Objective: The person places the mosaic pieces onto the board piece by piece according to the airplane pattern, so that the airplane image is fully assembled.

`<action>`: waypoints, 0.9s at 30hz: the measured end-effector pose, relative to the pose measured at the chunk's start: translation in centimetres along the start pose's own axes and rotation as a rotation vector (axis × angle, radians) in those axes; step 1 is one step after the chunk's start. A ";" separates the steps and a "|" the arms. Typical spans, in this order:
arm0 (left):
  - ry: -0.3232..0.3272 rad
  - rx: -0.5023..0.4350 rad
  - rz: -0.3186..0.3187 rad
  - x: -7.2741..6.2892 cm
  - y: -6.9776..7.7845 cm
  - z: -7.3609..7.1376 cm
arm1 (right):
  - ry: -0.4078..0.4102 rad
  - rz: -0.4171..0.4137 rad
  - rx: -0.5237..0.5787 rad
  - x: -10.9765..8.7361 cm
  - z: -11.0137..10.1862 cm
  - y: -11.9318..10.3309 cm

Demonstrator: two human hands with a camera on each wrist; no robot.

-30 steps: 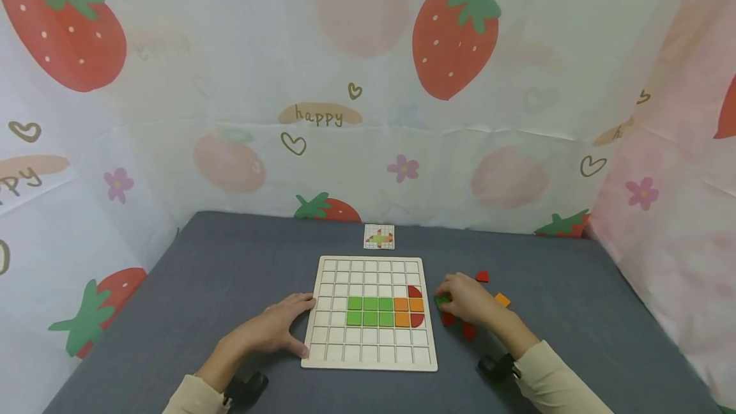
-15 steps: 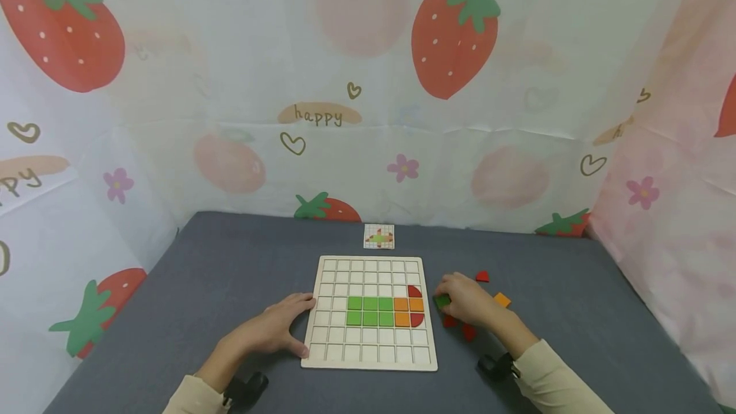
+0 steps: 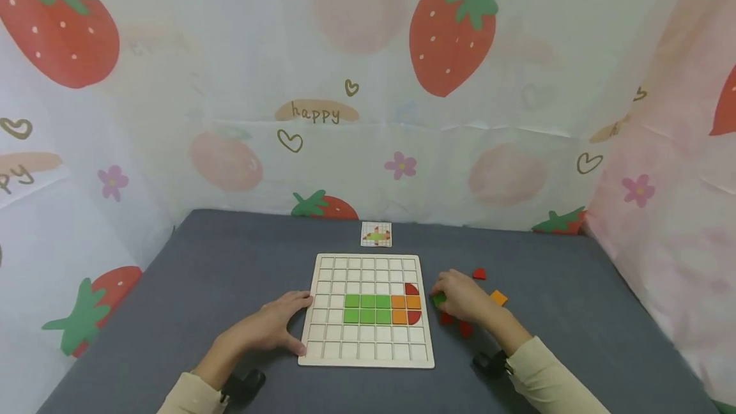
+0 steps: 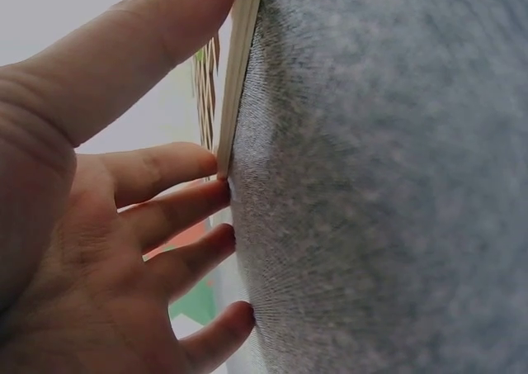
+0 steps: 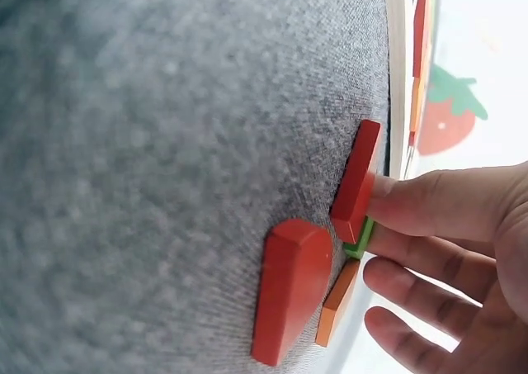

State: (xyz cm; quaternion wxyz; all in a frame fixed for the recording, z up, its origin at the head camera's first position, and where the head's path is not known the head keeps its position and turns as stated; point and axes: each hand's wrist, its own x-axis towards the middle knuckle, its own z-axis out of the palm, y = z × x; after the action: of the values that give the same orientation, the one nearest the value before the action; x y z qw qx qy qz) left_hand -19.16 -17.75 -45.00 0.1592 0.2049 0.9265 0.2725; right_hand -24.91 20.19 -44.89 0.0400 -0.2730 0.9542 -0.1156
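A pale wooden grid board (image 3: 356,350) lies on the grey table. It carries a block of several green tiles (image 3: 367,308), with orange tiles (image 3: 399,309) and two rounded red pieces (image 3: 412,318) at the right end. My left hand (image 3: 270,324) rests at the board's left edge, thumb and fingers spread along its side (image 4: 238,77). Right of the board, my right hand (image 3: 460,296) pinches a green tile (image 3: 439,299) low over the table. In the right wrist view that tile is mostly hidden behind a red piece (image 5: 356,184) near the thumb.
Loose red pieces lie around the right hand, one behind it (image 3: 480,273) and one in front (image 3: 466,329). An orange tile (image 3: 498,298) lies to the hand's right. A small pattern card (image 3: 376,234) lies beyond the board. Strawberry-print cloth (image 3: 345,165) hangs behind the table.
The head view has shifted slightly. Both hands stay almost where they were; a bit more of the green tile shows at the right fingertips than a second ago.
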 end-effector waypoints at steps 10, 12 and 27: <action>-0.017 0.010 -0.019 0.5 -0.1 0.0 | -0.024 0.030 -0.013 0.4 0.0 0.0; -0.018 0.010 -0.019 0.5 -0.1 0.1 | -0.030 0.023 -0.018 0.4 0.1 0.1; 0.018 0.014 -0.016 0.6 -0.3 0.3 | 0.032 0.022 0.058 -0.2 -0.9 -0.1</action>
State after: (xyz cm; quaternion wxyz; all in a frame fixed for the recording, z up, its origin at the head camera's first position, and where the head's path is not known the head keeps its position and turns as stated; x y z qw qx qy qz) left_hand -19.62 -17.55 -45.50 0.1519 0.1959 0.9314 0.2664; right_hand -24.78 20.37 -44.04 0.0339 -0.2593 0.9539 -0.1474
